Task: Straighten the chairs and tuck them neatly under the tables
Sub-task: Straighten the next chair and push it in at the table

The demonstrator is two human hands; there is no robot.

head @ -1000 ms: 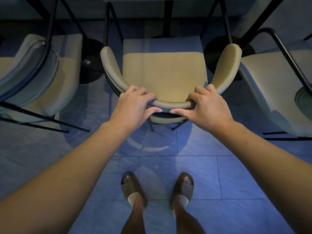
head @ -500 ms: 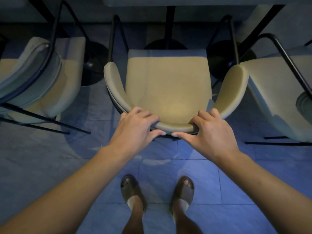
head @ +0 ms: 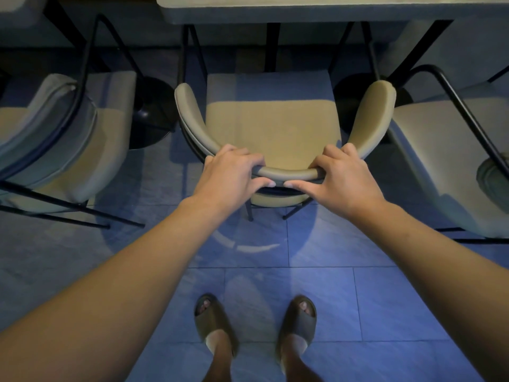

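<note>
A beige padded chair (head: 271,125) with a curved backrest and black metal legs stands straight in front of me, facing the grey table (head: 303,9) at the top. Its seat front reaches the shadow under the table's edge. My left hand (head: 234,172) grips the left part of the backrest rim, fingers curled over the top and thumb under. My right hand (head: 338,175) grips the right part of the rim the same way. The two thumbs nearly meet below the rim's middle.
A second beige chair (head: 63,142) stands at the left, angled, and a third (head: 440,161) at the right. Black round table bases (head: 154,111) sit on the blue tiled floor (head: 316,285). My sandalled feet (head: 214,323) stand behind the chair.
The chair tipped back toward me half a second ago and now stands upright again, its seat further forward at the table's edge. Both hands keep their grip on the backrest.
</note>
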